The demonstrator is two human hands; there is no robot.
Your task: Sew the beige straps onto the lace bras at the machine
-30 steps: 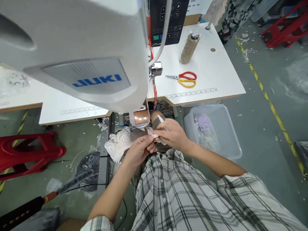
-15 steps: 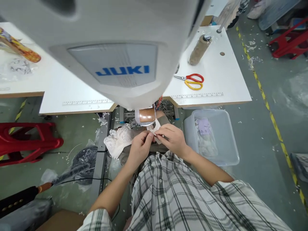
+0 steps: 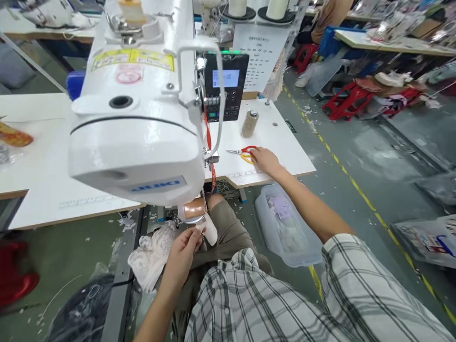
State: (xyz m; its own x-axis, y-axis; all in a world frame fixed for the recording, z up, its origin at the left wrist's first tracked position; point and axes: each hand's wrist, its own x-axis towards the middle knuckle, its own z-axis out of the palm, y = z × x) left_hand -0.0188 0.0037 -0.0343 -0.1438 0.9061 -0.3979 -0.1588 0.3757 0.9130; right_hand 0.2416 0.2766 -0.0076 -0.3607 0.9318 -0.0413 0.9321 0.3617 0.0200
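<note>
My left hand [image 3: 185, 246] is closed in a pinch on the edge of a pale fabric piece [image 3: 210, 230], just below the needle end of the white sewing machine [image 3: 135, 147]. A white lace garment [image 3: 153, 256] lies bunched over my lap to the left of that hand. Whether it joins the pinched piece is hidden. On the tabletop to the right, my right hand [image 3: 266, 160] has its fingers on the handles of the scissors [image 3: 246, 155], one loop red and one yellow. Their blades lie on the table, pointing left toward the machine.
A brown thread cone [image 3: 250, 124] stands behind the scissors, near a control panel [image 3: 228, 88]. Below the table's right edge sits a clear plastic bin [image 3: 261, 223] with bagged items. Red stools [image 3: 351, 99] and taped floor lines lie farther right.
My right hand has left the fabric and moved up and right to the scissors. The left hand still pinches the fabric. The head view has tilted upward, showing more of the machine and room.
</note>
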